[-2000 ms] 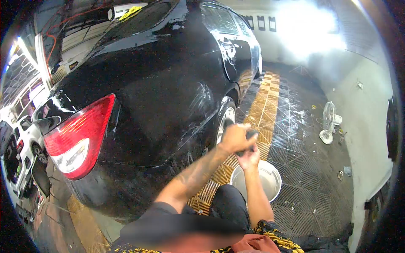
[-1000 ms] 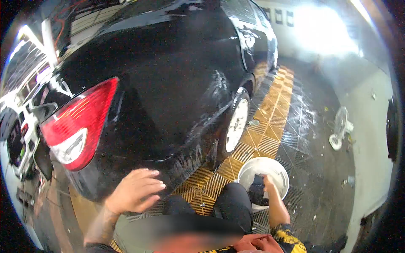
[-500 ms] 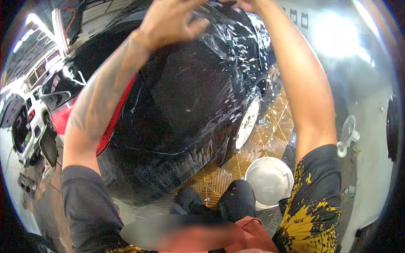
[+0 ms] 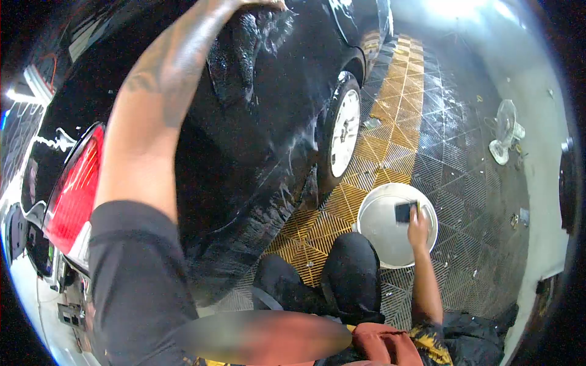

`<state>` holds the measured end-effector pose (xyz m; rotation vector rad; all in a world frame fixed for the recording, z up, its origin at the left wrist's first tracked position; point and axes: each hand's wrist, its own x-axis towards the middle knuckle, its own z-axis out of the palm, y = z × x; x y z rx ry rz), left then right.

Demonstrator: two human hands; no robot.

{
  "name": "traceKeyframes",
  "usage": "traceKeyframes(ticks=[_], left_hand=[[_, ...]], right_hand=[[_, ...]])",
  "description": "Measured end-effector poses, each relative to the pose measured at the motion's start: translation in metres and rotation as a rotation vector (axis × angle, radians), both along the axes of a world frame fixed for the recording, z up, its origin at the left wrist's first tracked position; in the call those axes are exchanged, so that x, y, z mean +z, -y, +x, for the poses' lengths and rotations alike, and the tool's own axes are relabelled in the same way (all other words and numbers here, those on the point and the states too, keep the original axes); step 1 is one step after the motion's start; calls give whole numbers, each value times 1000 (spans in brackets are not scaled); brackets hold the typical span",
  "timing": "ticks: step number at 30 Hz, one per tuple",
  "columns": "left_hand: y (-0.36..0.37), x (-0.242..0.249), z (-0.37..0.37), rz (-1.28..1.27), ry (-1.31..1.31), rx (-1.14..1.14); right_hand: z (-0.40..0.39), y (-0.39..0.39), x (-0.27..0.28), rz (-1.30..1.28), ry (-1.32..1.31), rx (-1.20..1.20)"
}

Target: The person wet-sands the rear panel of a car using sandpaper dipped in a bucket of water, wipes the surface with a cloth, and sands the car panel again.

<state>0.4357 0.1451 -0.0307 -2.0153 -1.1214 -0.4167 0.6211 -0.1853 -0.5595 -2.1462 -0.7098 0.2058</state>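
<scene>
My right hand reaches down into the white round plastic bucket just beside my knee, fingers pinching a small dark square sponge over it. My left hand is raised against the wet black car body; its grip I cannot tell. Beyond stand the silver rear wheel, yellow floor grating, and a white fan.
</scene>
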Motion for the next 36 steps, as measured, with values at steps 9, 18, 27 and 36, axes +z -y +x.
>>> traceKeyframes(ticks=[9,18,27,36], left_hand=[[-62,-93,35,-13,-457,-626],[3,-65,-64,-142,-559,-795],[109,-56,-236,-228,-579,-587],[181,-163,-291,-343,-317,-409]], right_hand=[[-29,62,-59,-195,256,147],[-11,54,-58,-542,223,137],[-4,56,-67,-662,206,154],[-11,53,-59,-535,230,164]])
